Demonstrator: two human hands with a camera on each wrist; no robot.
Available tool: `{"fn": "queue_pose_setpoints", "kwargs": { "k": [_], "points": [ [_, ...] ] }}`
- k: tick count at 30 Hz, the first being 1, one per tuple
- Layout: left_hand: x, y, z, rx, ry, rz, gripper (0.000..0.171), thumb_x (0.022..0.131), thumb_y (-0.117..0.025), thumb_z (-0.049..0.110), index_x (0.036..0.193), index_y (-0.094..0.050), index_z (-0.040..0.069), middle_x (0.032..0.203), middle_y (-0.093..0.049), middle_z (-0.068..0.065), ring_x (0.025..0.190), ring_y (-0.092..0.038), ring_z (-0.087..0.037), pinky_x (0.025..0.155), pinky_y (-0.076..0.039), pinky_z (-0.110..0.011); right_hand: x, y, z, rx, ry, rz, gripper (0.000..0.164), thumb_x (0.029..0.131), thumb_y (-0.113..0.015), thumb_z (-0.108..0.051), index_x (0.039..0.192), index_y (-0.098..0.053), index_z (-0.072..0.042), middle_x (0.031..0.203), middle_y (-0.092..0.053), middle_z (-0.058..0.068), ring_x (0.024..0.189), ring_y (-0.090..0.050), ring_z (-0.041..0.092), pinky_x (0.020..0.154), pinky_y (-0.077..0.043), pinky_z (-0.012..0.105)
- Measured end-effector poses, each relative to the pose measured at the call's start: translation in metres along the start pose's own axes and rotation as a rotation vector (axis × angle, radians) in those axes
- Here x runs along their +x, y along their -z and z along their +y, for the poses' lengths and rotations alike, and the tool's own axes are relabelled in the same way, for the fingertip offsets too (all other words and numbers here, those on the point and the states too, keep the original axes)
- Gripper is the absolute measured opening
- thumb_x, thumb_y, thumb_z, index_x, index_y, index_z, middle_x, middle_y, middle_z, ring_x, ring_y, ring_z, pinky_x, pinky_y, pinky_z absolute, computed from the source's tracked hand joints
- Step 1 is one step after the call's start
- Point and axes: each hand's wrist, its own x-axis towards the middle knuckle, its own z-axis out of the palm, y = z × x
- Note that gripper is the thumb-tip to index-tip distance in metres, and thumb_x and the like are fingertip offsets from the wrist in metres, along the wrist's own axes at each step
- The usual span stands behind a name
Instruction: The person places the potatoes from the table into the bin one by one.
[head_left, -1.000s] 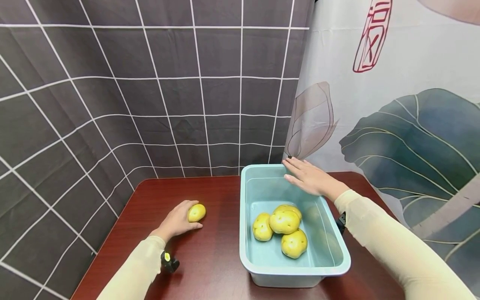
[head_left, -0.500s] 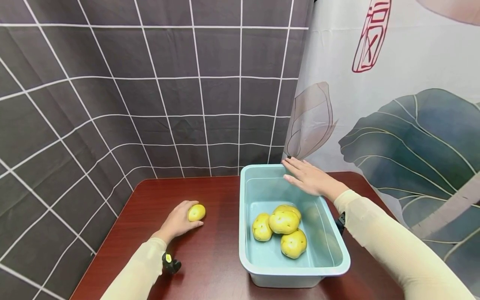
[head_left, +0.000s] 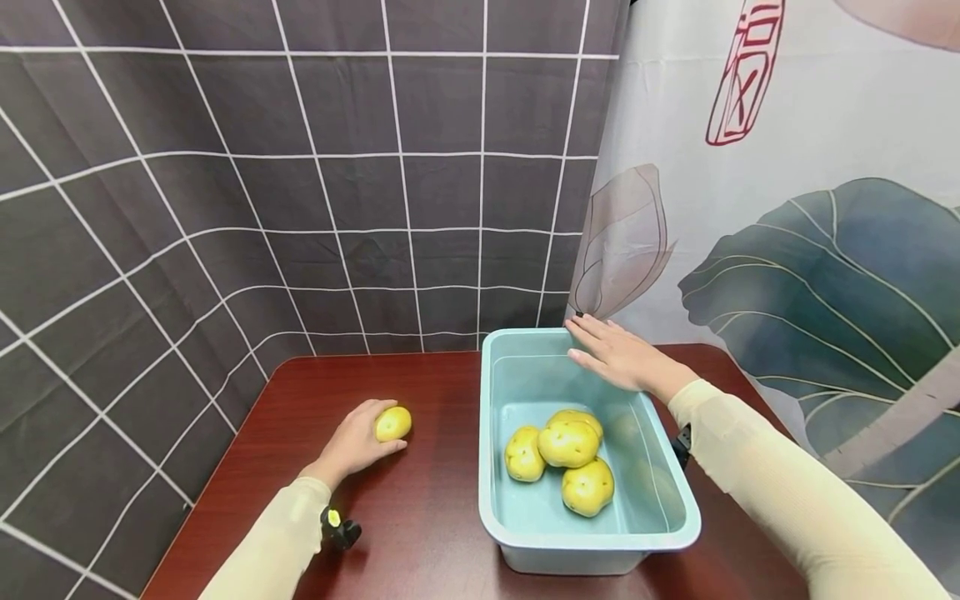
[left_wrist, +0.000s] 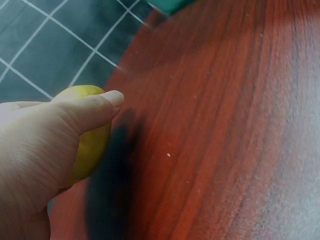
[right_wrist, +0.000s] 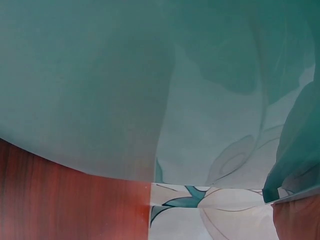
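My left hand (head_left: 356, 444) holds a yellow potato (head_left: 393, 424) at the left of the table, its fingers and thumb curved around it. In the left wrist view the thumb crosses the near side of the potato (left_wrist: 92, 150), and the other fingers are mostly hidden. My right hand (head_left: 618, 357) rests with straight fingers over the far right rim of a light blue plastic bin (head_left: 487, 433). Several potatoes (head_left: 568, 443) lie in a cluster on the bin's floor, one on top. The bin's wall (right_wrist: 100, 100) fills most of the right wrist view, where I cannot make out the hand.
The bin stands on a reddish-brown wooden table (head_left: 442, 500), right of its middle. Behind the table hangs a dark curtain (head_left: 442, 192) with white grid lines. A white curtain (head_left: 645, 108) with leaf prints hangs at the right.
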Motion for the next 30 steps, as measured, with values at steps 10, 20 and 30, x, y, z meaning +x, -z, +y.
{"fn": "queue_pose_setpoints", "kwargs": {
  "k": [10,20,30],
  "points": [
    [0.006,0.016,0.015,-0.001,-0.052,0.006,0.071,0.067,-0.086,0.037,0.126,-0.061,0.009,0.116,-0.062,-0.005,0.104,-0.058,-0.023,0.087,-0.048,-0.043,-0.001,0.0,0.001,-0.001,0.0,-0.008,0.069,0.1,-0.03,-0.056,0.155,-0.019,-0.015,0.159,-0.017,0.008,0.146,-0.009,0.03,0.115,-0.01,0.052],
    [0.013,0.035,0.044,0.008,-0.123,0.002,0.07,0.069,-0.084,0.042,0.129,-0.06,0.017,0.119,-0.061,-0.001,0.107,-0.056,-0.019,0.089,-0.048,-0.04,-0.001,0.001,0.001,-0.009,-0.006,-0.014,0.068,0.101,-0.032,-0.054,0.155,-0.018,-0.016,0.159,-0.017,0.01,0.146,-0.01,0.031,0.115,-0.01,0.053],
    [0.022,0.055,0.08,0.001,-0.175,-0.025,0.07,0.071,-0.083,0.042,0.131,-0.058,0.017,0.119,-0.059,-0.001,0.107,-0.055,-0.018,0.088,-0.048,-0.04,-0.001,0.001,0.001,-0.002,-0.01,-0.011,0.07,0.1,-0.029,-0.058,0.155,-0.019,-0.015,0.159,-0.018,0.01,0.146,-0.01,0.03,0.115,-0.01,0.053]
  ]
}}
